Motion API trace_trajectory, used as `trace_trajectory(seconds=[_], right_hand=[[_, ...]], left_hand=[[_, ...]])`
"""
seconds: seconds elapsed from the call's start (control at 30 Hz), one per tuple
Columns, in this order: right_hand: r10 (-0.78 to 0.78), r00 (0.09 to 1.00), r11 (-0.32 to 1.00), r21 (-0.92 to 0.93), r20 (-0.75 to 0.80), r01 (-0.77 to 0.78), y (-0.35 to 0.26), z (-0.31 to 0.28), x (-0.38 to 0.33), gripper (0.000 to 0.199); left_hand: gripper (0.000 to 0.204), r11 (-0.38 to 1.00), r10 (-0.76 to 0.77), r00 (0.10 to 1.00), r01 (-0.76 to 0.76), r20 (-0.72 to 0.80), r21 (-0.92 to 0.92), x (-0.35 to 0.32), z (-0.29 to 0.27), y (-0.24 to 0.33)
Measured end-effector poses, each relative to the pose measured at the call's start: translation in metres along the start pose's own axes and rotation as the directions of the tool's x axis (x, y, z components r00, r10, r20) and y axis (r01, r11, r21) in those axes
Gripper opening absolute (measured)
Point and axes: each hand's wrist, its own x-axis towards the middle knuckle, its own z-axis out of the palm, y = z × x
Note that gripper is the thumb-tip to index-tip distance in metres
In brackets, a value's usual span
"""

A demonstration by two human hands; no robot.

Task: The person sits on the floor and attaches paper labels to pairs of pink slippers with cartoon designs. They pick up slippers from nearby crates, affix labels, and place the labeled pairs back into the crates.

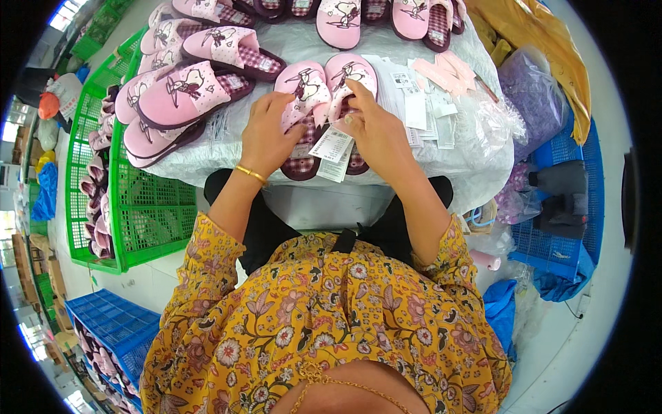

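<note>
A pair of pink slippers with a printed cartoon dog and dark checked insoles lies side by side before me, toes pointing away. My left hand is closed on the left slipper, fingers over its upper and thumb by the opening. My right hand is curled on the right slipper, index finger on the upper and thumb at the opening's edge. White paper tags lie over the insoles, against the right thumb. The hands partly hide both uppers, and how the tags are attached does not show.
More pink slippers are piled on the table's left and along its far side. Loose white tags and pink cards lie right of my hands, near a thin pen-like tool. Green crates stand left, a blue crate right.
</note>
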Motion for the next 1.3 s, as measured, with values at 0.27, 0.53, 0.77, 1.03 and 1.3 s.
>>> trace_trajectory(seconds=[0.27, 0.53, 0.77, 1.03, 1.3], right_hand=[[0.056, 0.995, 0.998, -0.043, 0.084, -0.052, 0.001, 0.001, 0.008, 0.046], [0.097, 0.986, 0.995, 0.004, 0.138, -0.099, 0.002, -0.008, 0.007, 0.044], [0.179, 0.943, 0.983, -0.004, 0.280, -0.186, 0.008, -0.014, 0.008, 0.048], [0.078, 0.997, 0.995, -0.067, -0.002, -0.078, -0.014, 0.009, 0.017, 0.040], [0.060, 0.966, 0.998, 0.003, -0.252, -0.061, 0.001, 0.004, 0.023, 0.018]], left_hand=[[0.024, 0.996, 0.038, 0.972, -0.056, -0.231, -0.074, 0.002, 0.019, -0.033], [0.015, 0.979, -0.086, 0.932, 0.013, -0.352, -0.203, -0.008, 0.017, -0.038], [0.017, 0.997, 0.066, 0.898, -0.080, -0.434, -0.016, -0.009, 0.019, -0.037], [0.020, 0.970, 0.154, 0.894, -0.218, -0.421, -0.109, -0.008, 0.016, 0.017], [0.012, 0.872, -0.052, 0.920, -0.148, -0.389, -0.466, -0.016, 0.022, -0.002]])
